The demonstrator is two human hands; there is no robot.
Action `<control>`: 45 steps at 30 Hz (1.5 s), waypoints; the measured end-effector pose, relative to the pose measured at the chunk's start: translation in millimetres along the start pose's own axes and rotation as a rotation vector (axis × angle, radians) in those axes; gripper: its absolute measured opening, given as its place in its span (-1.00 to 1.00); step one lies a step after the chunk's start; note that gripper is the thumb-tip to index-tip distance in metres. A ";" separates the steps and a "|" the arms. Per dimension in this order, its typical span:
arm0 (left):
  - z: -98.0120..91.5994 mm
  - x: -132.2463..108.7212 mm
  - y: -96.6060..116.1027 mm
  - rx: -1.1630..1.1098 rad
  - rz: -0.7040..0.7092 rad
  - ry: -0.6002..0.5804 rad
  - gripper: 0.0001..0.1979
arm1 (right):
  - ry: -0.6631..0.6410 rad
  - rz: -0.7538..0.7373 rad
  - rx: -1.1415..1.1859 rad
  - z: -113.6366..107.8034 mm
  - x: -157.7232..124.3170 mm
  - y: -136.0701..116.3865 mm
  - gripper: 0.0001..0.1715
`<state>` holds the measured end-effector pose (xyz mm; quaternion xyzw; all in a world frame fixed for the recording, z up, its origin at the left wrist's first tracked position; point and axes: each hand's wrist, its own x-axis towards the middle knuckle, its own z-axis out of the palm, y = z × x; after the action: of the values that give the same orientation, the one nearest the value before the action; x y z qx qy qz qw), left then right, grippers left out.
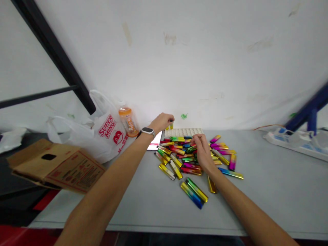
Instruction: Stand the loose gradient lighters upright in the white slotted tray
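My left hand [163, 121], a watch on its wrist, is at the left end of a white gridded tray [186, 131] by the wall. Its fingers close on the top of a yellow lighter [171, 125] standing upright there, with another yellow one beside it. Right of centre, my right hand [202, 149] reaches over a loose pile of shiny lighters [176, 160] in many colours. Its fingers are curled together at the back of the pile; what they hold, if anything, is hidden. Nearer the front edge lie a green-and-yellow lighter [196, 190] and a yellow-and-blue lighter [191, 195], side by side.
A phone [155, 141] with a lit screen lies under my left wrist. To the left stand an orange drink bottle [128, 122], a white plastic bag [102, 136] and an open cardboard box [58, 165]. A white power strip [294, 145] lies at the far right of the grey table [269, 191].
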<state>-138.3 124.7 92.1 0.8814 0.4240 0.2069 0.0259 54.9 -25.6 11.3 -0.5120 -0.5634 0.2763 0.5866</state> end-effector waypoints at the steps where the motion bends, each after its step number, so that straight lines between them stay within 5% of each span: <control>1: 2.3 3.5 -0.9 0.038 -0.005 -0.014 -0.79 | -0.012 -0.004 -0.001 0.7 -0.7 -0.2 -0.64; 8: 16.2 12.3 -7.2 0.152 -0.042 -0.042 -0.77 | -0.051 -0.018 -0.036 0.1 -1.0 -0.2 -0.60; 26: 13.3 11.8 -23.3 0.116 -0.054 -0.050 -0.77 | -0.092 0.008 -0.039 0.3 -0.3 1.3 -0.53; 32: 22.0 8.0 -16.5 0.236 0.011 0.041 -0.71 | -0.099 0.016 -0.063 1.2 -0.6 -0.8 -0.49; 45: 35.4 -1.5 -7.3 0.376 -0.028 0.022 -0.69 | -0.134 -0.033 -0.182 3.8 4.2 -1.1 -0.57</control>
<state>-130.8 132.9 57.7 0.8623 0.4678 0.1332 -0.1411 51.9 -21.1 13.2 -0.5343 -0.6323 0.2480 0.5033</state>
